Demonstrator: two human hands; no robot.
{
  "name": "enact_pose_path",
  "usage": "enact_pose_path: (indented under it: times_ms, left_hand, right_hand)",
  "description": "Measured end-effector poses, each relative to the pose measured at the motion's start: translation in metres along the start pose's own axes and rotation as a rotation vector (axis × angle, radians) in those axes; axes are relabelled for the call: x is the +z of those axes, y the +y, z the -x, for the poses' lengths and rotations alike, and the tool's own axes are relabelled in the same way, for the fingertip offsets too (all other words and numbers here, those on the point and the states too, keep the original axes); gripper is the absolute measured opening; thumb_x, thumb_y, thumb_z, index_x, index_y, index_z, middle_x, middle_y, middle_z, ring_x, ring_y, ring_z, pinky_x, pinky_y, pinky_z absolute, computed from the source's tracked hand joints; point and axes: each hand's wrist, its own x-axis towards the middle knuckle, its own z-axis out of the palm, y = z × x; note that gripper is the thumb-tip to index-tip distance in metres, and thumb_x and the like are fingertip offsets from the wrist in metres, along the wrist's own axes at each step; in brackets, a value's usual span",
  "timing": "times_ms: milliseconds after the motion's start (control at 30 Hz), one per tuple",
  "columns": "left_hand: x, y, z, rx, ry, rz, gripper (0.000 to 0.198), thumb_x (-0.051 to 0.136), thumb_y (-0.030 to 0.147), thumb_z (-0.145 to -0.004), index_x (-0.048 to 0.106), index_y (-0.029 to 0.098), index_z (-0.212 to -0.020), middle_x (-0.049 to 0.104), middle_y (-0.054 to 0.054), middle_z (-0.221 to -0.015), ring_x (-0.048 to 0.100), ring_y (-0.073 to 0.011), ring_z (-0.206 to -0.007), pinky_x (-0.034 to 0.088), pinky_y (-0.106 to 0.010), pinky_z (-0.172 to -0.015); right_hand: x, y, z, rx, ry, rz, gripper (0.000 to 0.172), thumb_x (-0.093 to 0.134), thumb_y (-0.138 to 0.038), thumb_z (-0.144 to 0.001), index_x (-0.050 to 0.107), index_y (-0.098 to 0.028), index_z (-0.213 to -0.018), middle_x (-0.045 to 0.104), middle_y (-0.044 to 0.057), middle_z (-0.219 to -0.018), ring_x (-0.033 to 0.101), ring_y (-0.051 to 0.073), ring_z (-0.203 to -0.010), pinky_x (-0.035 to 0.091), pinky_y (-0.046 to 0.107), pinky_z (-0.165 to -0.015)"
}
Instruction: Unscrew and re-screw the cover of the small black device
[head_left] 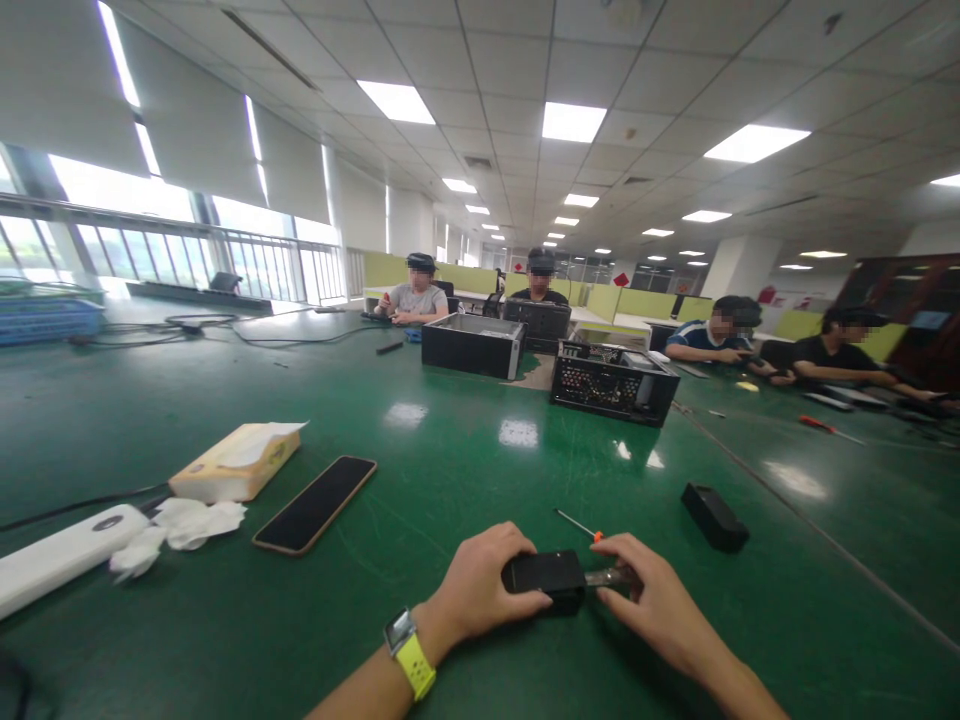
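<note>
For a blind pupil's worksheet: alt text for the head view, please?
Over a green table, the left hand holds a black box while the right hand grips a metal piece at its end. A screwdriver lies just beyond; a phone lies further left.

An open-plan office is doubling as a computer workshop. Square light panels [574, 122] are glowing in a tiled ceiling [502, 60], grey blinds [195, 140] are hanging over wide windows [112, 195], and yellow-green partitions [680, 308] are dividing up white desks [626, 330] towards the back; these are marking it as an office. The big green table [442, 470] is giving it the workshop side: black computer cases [469, 350] are standing on it, a red-handled screwdriver [816, 424] is lying on its right side, and several people [709, 342] are sitting around it.
</note>
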Motion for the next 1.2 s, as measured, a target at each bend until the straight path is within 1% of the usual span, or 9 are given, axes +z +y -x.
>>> enact_pose_path:
  times_ms: [100,200,400,467,567,667,833,1033,1200]
  left_hand:
    - [-0.001,0.000,0.000,-0.003,-0.005,0.000,0.035,0.081,0.037,-0.070,0.068,0.019,-0.098,0.065,-0.003,-0.092,0.061,-0.0214,-0.084,0.048,-0.027,-0.074]
    - [-0.001,0.000,0.000,-0.003,-0.014,-0.006,0.040,0.082,0.042,-0.069,0.068,0.019,-0.100,0.065,-0.003,-0.093,0.061,-0.0218,-0.084,0.048,-0.028,-0.073]
    - [-0.002,0.000,0.001,0.003,-0.008,0.008,0.050,0.081,0.047,-0.069,0.067,0.019,-0.108,0.067,-0.006,-0.098,0.062,-0.0237,-0.088,0.050,-0.031,-0.079]
    - [-0.001,0.000,0.002,0.002,0.005,0.032,0.054,0.081,0.045,-0.071,0.065,0.019,-0.115,0.068,-0.007,-0.103,0.063,-0.0247,-0.092,0.051,-0.033,-0.083]
    - [0.001,0.000,0.003,0.027,0.000,0.056,0.052,0.076,0.041,-0.077,0.062,0.021,-0.123,0.069,-0.007,-0.109,0.064,-0.0253,-0.096,0.050,-0.035,-0.086]
    - [0.003,0.000,0.004,0.044,0.013,0.069,0.043,0.070,0.032,-0.084,0.062,0.022,-0.124,0.071,-0.006,-0.108,0.064,-0.0237,-0.095,0.050,-0.033,-0.086]
    - [0.003,-0.002,0.004,0.058,0.005,0.079,0.045,0.072,0.030,-0.082,0.062,0.022,-0.126,0.070,-0.006,-0.106,0.064,-0.0236,-0.094,0.050,-0.033,-0.085]
    - [0.001,0.001,0.003,0.076,-0.026,0.083,0.041,0.073,0.034,-0.081,0.065,0.020,-0.118,0.069,-0.007,-0.110,0.063,-0.0246,-0.099,0.049,-0.034,-0.089]
    - [0.001,0.002,0.003,0.027,-0.052,0.043,0.046,0.072,0.039,-0.082,0.063,0.019,-0.122,0.068,-0.008,-0.111,0.063,-0.0254,-0.099,0.049,-0.035,-0.091]
  right_hand:
    - [-0.005,0.001,0.001,0.019,-0.026,-0.019,0.047,0.059,-0.018,-0.076,0.059,-0.019,-0.123,0.063,0.007,-0.106,0.062,0.020,-0.082,0.051,0.032,-0.075]
    - [-0.017,0.003,0.004,-0.035,-0.003,-0.041,0.048,0.067,-0.027,-0.078,0.058,-0.021,-0.125,0.060,0.009,-0.120,0.060,0.025,-0.106,0.048,0.036,-0.093]
    - [-0.040,0.012,0.013,-0.112,0.464,0.023,0.034,0.057,-0.045,-0.089,0.060,-0.022,-0.115,0.063,0.012,-0.115,0.059,0.031,-0.107,0.046,0.043,-0.094]
    - [-0.036,0.013,0.014,-0.134,0.351,0.059,0.040,0.058,-0.044,-0.089,0.058,-0.023,-0.122,0.064,0.012,-0.116,0.060,0.030,-0.107,0.047,0.041,-0.094]
    - [-0.020,0.009,0.012,-0.109,-0.026,0.169,0.044,0.063,-0.040,-0.085,0.058,-0.026,-0.126,0.063,0.010,-0.121,0.060,0.030,-0.109,0.047,0.040,-0.093]
    - [-0.004,-0.002,0.009,-0.108,-0.222,0.261,0.025,0.055,-0.031,-0.090,0.064,-0.026,-0.113,0.065,0.007,-0.108,0.062,0.026,-0.099,0.048,0.036,-0.085]
    - [-0.008,-0.008,0.010,-0.081,-0.250,0.207,0.020,0.049,-0.027,-0.093,0.065,-0.026,-0.106,0.066,0.005,-0.100,0.062,0.022,-0.091,0.047,0.032,-0.081]
    - [-0.031,0.019,0.011,0.025,-0.251,0.209,0.018,0.053,-0.013,-0.080,0.068,-0.023,-0.085,0.069,0.002,-0.087,0.062,0.021,-0.083,0.044,0.030,-0.075]
    - [-0.025,0.027,0.010,0.081,-0.202,0.295,0.022,0.054,-0.012,-0.075,0.068,-0.023,-0.088,0.069,0.004,-0.090,0.061,0.022,-0.084,0.044,0.030,-0.075]
